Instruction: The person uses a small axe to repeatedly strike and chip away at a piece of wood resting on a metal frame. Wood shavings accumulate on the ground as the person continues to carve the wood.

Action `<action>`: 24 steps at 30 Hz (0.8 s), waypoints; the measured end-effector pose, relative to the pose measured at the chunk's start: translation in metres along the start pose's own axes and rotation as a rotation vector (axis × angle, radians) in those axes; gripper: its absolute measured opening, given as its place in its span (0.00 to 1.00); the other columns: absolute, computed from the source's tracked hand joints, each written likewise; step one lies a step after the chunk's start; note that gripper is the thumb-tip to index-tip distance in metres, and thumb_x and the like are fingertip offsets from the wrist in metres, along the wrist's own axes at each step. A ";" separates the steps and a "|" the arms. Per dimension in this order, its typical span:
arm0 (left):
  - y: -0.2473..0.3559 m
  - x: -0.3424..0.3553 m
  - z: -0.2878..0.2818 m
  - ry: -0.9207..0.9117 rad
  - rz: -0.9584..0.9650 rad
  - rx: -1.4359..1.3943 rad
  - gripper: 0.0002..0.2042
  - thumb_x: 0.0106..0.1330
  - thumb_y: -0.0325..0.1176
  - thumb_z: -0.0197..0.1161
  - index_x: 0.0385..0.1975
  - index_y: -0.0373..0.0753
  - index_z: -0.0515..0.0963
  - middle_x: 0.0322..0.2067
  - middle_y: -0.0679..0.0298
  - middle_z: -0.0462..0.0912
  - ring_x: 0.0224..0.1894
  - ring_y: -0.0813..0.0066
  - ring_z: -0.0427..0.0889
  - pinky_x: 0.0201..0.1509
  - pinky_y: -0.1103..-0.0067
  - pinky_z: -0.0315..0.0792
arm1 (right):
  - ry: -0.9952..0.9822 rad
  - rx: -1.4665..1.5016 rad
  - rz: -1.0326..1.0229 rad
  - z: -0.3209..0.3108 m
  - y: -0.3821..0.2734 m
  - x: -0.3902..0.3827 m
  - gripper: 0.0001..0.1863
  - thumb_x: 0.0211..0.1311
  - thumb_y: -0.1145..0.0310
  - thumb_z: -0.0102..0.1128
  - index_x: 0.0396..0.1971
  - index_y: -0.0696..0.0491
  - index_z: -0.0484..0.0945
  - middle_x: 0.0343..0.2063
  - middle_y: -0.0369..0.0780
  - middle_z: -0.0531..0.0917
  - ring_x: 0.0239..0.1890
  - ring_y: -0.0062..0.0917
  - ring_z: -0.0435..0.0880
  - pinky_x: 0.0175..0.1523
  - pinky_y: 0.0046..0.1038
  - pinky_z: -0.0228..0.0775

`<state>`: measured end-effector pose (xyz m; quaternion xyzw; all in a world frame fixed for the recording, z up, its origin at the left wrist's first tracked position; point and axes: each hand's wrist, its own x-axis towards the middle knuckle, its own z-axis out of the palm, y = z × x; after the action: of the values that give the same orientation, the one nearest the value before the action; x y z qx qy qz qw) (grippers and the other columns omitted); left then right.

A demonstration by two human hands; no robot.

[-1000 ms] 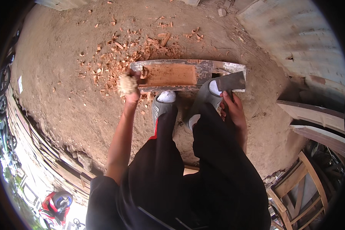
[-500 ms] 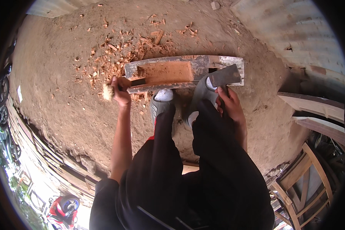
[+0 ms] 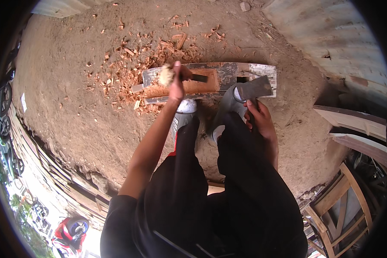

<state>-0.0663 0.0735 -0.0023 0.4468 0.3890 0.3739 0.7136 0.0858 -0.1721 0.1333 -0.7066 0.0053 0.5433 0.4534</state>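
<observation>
A long, weathered wooden piece (image 3: 228, 70) lies on the dirt ground across my feet, with a long reddish hollow (image 3: 198, 89) cut into it and a small dark slot near its right end. My left hand (image 3: 176, 88) is closed around a chisel (image 3: 200, 78) above the hollow. The chisel's dark blade points right, and its pale, frayed handle end sticks out on the left. My right hand (image 3: 261, 118) grips the handle of a mallet (image 3: 254, 87). Its broad dark head is over the right part of the wood, beside my right shoe.
Reddish wood chips (image 3: 159, 53) lie scattered beyond and left of the wood. My grey shoes (image 3: 224, 107) are at its near edge. Corrugated metal sheeting (image 3: 327, 38) stands at the upper right, boards (image 3: 352, 120) below it. A wooden frame (image 3: 342, 202) is at lower right, a red motorcycle (image 3: 69, 236) at lower left.
My left hand has carried the chisel right and away from me, from the wood's left end to above the hollow. My right hand and the mallet have hardly moved.
</observation>
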 end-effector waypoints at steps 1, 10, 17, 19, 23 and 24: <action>0.003 0.009 -0.019 0.044 0.076 0.014 0.24 0.77 0.51 0.58 0.18 0.45 0.72 0.15 0.68 0.73 0.18 0.76 0.72 0.27 0.75 0.71 | 0.006 0.002 0.002 -0.001 0.001 -0.001 0.17 0.78 0.52 0.59 0.46 0.53 0.76 0.21 0.33 0.74 0.15 0.16 0.69 0.20 0.21 0.61; 0.047 -0.033 -0.110 0.037 0.351 0.651 0.20 0.79 0.52 0.56 0.26 0.45 0.73 0.18 0.69 0.72 0.20 0.79 0.67 0.24 0.74 0.62 | 0.066 0.100 0.045 -0.004 0.005 -0.005 0.18 0.75 0.50 0.61 0.47 0.51 0.76 0.21 0.32 0.74 0.16 0.15 0.69 0.20 0.21 0.61; 0.038 -0.039 -0.005 -0.332 0.236 0.270 0.19 0.82 0.46 0.52 0.32 0.37 0.73 0.27 0.61 0.79 0.32 0.74 0.77 0.39 0.76 0.71 | 0.010 0.050 0.000 -0.002 0.003 0.001 0.20 0.74 0.50 0.63 0.46 0.53 0.75 0.22 0.32 0.74 0.16 0.17 0.71 0.20 0.23 0.63; 0.017 -0.031 -0.011 -0.333 0.266 0.327 0.19 0.85 0.43 0.48 0.32 0.36 0.72 0.29 0.61 0.82 0.33 0.74 0.79 0.41 0.77 0.73 | -0.055 0.092 -0.020 0.002 0.007 0.008 0.20 0.73 0.50 0.65 0.46 0.54 0.75 0.23 0.33 0.74 0.16 0.17 0.71 0.20 0.24 0.65; 0.034 -0.019 -0.043 -0.034 0.281 0.356 0.22 0.84 0.48 0.50 0.29 0.39 0.77 0.25 0.62 0.84 0.27 0.76 0.79 0.37 0.76 0.77 | -0.153 0.232 -0.075 -0.001 0.028 0.031 0.17 0.72 0.56 0.68 0.45 0.52 0.74 0.22 0.32 0.73 0.16 0.17 0.70 0.20 0.24 0.63; 0.042 -0.017 -0.056 0.038 0.329 0.399 0.23 0.83 0.49 0.51 0.28 0.39 0.78 0.24 0.62 0.84 0.26 0.77 0.79 0.35 0.76 0.77 | -0.170 0.255 -0.093 0.001 0.034 0.038 0.16 0.71 0.58 0.69 0.45 0.52 0.74 0.22 0.32 0.72 0.16 0.17 0.70 0.20 0.24 0.63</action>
<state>-0.1308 0.0910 0.0240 0.6290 0.3904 0.4092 0.5333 0.0839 -0.1727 0.0826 -0.5940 0.0032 0.5747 0.5629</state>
